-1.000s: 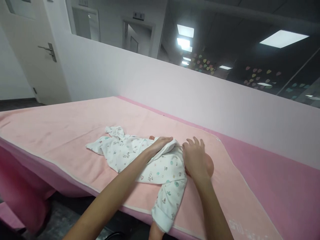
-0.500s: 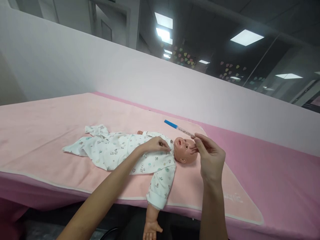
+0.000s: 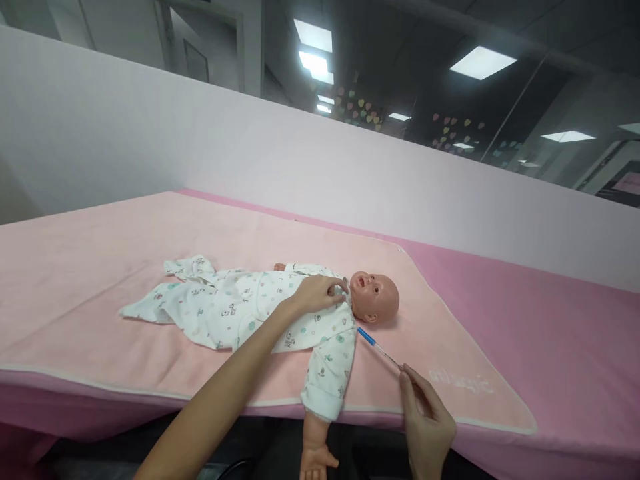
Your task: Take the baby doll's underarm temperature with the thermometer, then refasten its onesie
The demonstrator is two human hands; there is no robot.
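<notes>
Centrally, a baby doll (image 3: 330,327) dressed in a white printed outfit (image 3: 220,313) is seen laid on its back across a pale pink mat (image 3: 250,230), which is spread over a deeper pink tabletop (image 3: 530,300). The bald head (image 3: 383,300) is set at the right, and the near forearm (image 3: 315,437) is hung past the front edge.

A slim thermometer (image 3: 379,349) is held near that shoulder by the right hand (image 3: 430,420): its clear end is pinched between thumb and fingers, and its blue end is pointed at the sleeve (image 3: 330,373). Whether the cloth is touched cannot be told.

The left hand (image 3: 320,293) is rested on the upper chest, its fingers curled at the collar (image 3: 349,305); whether fabric is pinched by this grip or merely touched cannot be made out.

For good handling, the collar is best steadied lightly, without the neck being pressed. The thermometer is best pinched just firmly enough not to be rolled or dropped, since its shaft is probably brittle, and its blue end angled so that the sleeve is not snagged. The overhanging forearm should be left unknocked, as the doll could be tugged askew
</notes>
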